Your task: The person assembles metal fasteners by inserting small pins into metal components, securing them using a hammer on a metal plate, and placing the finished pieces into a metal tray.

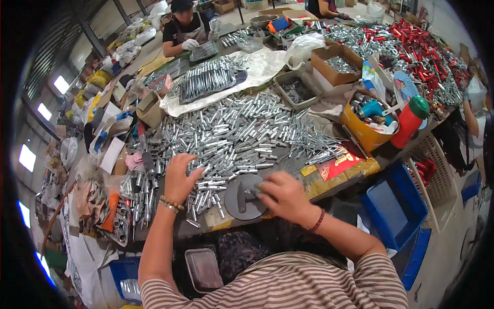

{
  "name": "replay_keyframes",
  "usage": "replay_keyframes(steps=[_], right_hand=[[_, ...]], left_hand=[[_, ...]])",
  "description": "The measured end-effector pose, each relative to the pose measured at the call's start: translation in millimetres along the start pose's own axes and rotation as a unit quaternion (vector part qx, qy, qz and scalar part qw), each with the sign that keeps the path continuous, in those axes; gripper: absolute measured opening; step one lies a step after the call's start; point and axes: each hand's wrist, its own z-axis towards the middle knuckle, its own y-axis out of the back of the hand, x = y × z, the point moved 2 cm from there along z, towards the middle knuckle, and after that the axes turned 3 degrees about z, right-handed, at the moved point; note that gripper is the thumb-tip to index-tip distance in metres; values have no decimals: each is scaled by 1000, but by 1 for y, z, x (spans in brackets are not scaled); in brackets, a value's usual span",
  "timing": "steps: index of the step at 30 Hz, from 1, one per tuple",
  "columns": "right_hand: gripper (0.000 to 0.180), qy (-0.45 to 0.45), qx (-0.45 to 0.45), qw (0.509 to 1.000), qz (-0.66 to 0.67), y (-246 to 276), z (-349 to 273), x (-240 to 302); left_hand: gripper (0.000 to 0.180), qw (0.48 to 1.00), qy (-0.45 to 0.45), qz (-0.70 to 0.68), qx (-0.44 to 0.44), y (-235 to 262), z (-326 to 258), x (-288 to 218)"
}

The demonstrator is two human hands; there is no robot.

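A large heap of shiny metal tube-like parts [231, 131] covers the middle of the workbench. My left hand [180, 177] is at the heap's near left edge, thumb and forefinger apart, with metal pieces close to the thumb tip. In front of me a round grey disc [232, 208] lies at the bench edge with a dark upright bar [242, 198] on it. Over the disc's right side my right hand [285, 195] is curled, its fingers pressed together and slightly blurred. A small metallic bit shows by its fingertips, too unclear to name.
Thin metal rods [316, 141] lie right of the heap, near a red paper packet [339, 164]. Beyond are a yellow bucket [365, 126], a red bottle with green cap [410, 121] and a filled tray [211, 85]. Blue crates [396, 206] stand lower right. A gloved co-worker [185, 31] works opposite.
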Motion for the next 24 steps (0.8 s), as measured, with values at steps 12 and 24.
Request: replay_keyframes(steps=[12, 24], right_hand=[[27, -66, 107, 965, -230, 85, 50, -111], [24, -14, 2, 976, -217, 85, 27, -116]], left_hand=[[50, 987, -120, -109, 8, -36, 59, -102], [57, 994, -11, -39, 103, -155, 134, -182]])
